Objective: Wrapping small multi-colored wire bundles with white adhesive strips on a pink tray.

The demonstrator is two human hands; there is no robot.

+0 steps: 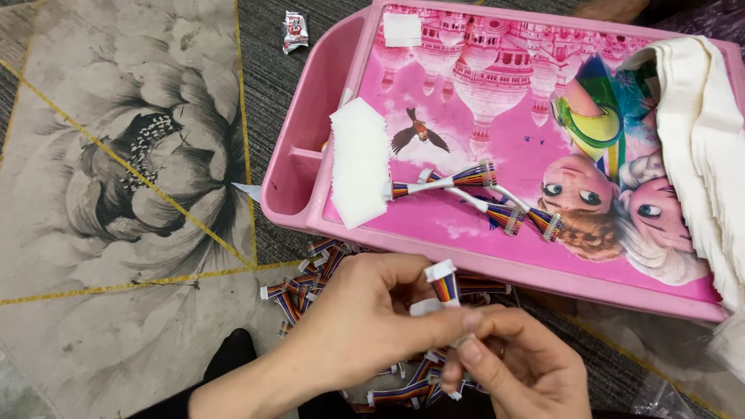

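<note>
Fingers of left hand and right hand pinch one rainbow wire connector above pink tray.

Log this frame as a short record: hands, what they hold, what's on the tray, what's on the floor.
left hand: pinches a short multicoloured ribbon cable
right hand: fingertips on the same cable's lower end
pink tray: white pad, finished cables, stack of white cloth strips
floor: loose cable pile, small wrapper

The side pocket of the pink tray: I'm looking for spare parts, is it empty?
Cannot tell. The side pocket of the pink tray shows bare walls, but its floor is hidden.
</note>
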